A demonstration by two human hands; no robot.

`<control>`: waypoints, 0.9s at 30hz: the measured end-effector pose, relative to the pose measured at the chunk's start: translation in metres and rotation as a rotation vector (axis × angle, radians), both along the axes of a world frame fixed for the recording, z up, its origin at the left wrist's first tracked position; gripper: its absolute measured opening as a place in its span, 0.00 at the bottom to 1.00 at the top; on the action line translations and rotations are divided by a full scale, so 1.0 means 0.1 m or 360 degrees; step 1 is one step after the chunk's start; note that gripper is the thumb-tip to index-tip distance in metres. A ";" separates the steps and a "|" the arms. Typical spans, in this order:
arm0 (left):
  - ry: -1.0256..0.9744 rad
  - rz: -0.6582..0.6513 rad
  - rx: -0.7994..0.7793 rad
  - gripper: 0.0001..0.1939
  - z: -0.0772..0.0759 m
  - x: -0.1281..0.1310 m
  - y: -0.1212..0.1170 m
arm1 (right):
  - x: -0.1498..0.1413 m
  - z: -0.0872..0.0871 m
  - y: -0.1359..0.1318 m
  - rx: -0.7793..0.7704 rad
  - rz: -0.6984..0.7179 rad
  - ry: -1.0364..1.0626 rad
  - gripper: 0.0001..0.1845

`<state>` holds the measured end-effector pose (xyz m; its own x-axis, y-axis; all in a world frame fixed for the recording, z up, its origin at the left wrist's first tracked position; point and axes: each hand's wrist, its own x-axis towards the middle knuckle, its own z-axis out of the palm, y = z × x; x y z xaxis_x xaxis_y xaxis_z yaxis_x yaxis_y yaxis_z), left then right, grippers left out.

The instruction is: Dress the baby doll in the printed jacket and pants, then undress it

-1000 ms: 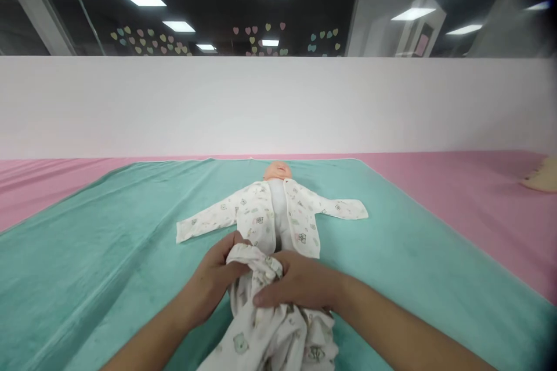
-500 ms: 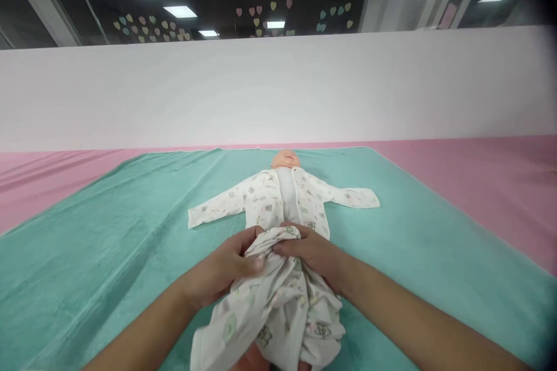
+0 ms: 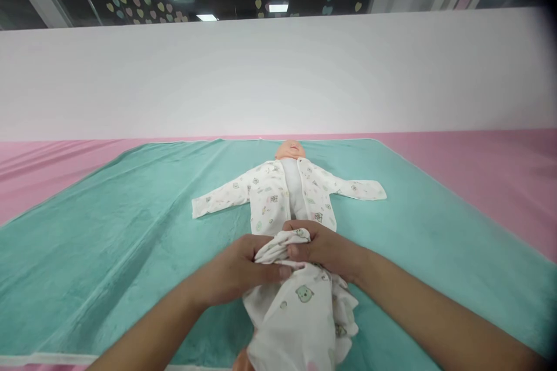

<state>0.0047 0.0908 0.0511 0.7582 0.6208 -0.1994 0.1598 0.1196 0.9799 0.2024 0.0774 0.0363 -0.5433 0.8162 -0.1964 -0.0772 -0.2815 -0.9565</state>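
Pinching the cloth (image 3: 302, 319) in a curled-up left hand (image 3: 241, 269) and a curled-up right hand (image 3: 329, 249), letting it spill toward six o'clock, with the doll (image 3: 296, 185) at twelve.

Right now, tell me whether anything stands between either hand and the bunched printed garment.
Nothing visible does: the left hand and right hand both hold the bunched garment directly. The open jacket lies beyond them, not between.
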 end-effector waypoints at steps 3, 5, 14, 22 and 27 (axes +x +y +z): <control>-0.0338 0.0043 -0.0177 0.12 -0.09 -0.05 0.02 | 0.01 0.07 -0.01 0.0046 0.0222 -0.0104 0.22; -0.0475 0.0053 -0.0273 0.14 -0.15 -0.08 0.04 | 0.01 0.11 -0.03 0.0037 0.0345 -0.0152 0.24; -0.0558 0.0238 -0.0433 0.18 -0.18 -0.04 0.03 | 0.00 -0.02 0.00 -0.0036 0.0144 0.0208 0.21; -0.0424 -0.0011 -0.0334 0.25 -0.18 -0.01 0.00 | 0.02 -0.11 0.02 -0.0054 -0.0035 0.0367 0.16; -0.0193 -0.0070 -0.0209 0.23 -0.12 0.02 -0.02 | -0.01 -0.10 0.00 -0.0086 -0.0102 0.0363 0.17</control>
<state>0.0069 0.0885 0.0394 0.8075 0.5611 -0.1818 0.0492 0.2431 0.9688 0.2018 0.0776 0.0267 -0.5263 0.8420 -0.1187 -0.3086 -0.3192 -0.8960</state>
